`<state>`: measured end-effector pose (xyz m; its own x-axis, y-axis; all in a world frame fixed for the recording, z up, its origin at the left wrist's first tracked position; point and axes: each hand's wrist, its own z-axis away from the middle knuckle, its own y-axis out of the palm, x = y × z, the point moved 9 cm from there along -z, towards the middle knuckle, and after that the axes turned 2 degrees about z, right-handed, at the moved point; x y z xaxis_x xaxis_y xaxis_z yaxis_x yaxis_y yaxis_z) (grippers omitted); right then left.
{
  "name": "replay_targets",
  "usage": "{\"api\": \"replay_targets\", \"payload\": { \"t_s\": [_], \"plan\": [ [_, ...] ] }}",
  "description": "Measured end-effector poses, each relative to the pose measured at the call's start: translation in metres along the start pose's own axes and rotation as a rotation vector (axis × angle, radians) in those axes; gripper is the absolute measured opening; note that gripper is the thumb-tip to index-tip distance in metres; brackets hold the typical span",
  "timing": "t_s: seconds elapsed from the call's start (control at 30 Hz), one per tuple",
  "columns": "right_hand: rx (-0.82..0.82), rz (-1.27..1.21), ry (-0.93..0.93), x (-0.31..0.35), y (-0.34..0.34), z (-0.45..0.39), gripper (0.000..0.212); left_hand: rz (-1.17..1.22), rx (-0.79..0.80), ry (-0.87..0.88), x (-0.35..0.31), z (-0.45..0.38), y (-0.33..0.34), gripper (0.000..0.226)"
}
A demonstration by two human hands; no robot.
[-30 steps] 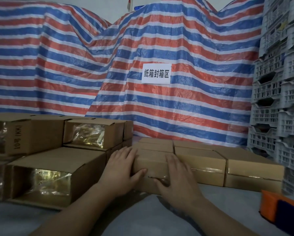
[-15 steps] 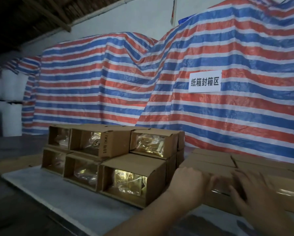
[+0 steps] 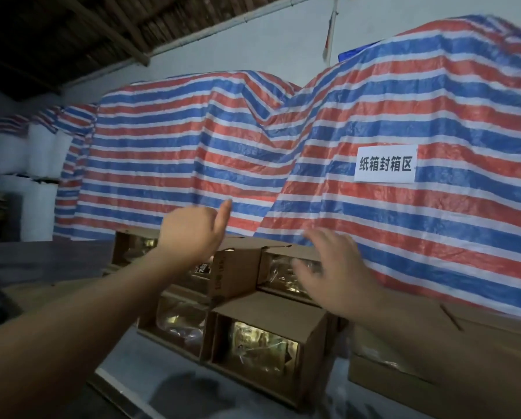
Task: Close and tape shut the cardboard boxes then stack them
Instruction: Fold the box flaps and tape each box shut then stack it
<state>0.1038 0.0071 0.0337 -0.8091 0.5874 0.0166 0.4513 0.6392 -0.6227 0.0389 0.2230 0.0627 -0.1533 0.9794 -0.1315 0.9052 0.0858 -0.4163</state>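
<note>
I hold my left hand (image 3: 192, 234) and right hand (image 3: 334, 267) up, fingers loose, holding nothing. The open brown cardboard boxes (image 3: 265, 337) sit stacked on the surface, probably still untaped.

Left hand (image 3: 191, 229), right hand (image 3: 333, 267) raised, empty, above stacked open boxes (image 3: 265, 343).

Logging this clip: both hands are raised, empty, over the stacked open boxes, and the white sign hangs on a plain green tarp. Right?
Not quite. The head view shows the white sign on a red, white and blue striped tarp, not plain green. Both hands, left hand and right hand, are empty above the open boxes.
</note>
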Motion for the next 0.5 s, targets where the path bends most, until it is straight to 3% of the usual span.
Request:
{"api": "replay_targets", "payload": {
  "t_s": [0.03, 0.13, 0.27, 0.33, 0.5],
  "plan": [
    [0.032, -0.022, -0.018, 0.014, 0.013, -0.018, 0.059, -0.091, -0.018, 0.013, 0.015, -0.004, -0.001, 0.069],
    [0.148, -0.053, 0.020, 0.048, 0.058, -0.063, 0.085, -0.286, 0.104, 0.026, 0.061, -0.011, 0.022, 0.038],
    [0.244, -0.005, 0.051, 0.074, 0.112, -0.097, 0.097, -0.390, 0.296, 0.023, 0.100, -0.008, 0.053, 0.083],
    [0.264, 0.027, 0.041, 0.083, 0.132, -0.105, 0.095, -0.436, 0.310, 0.012, 0.109, -0.006, 0.061, 0.083],
    [0.323, 0.189, 0.082, 0.089, 0.164, -0.107, 0.057, -0.433, 0.261, -0.023, 0.123, -0.003, 0.060, 0.035]
  ]
}}
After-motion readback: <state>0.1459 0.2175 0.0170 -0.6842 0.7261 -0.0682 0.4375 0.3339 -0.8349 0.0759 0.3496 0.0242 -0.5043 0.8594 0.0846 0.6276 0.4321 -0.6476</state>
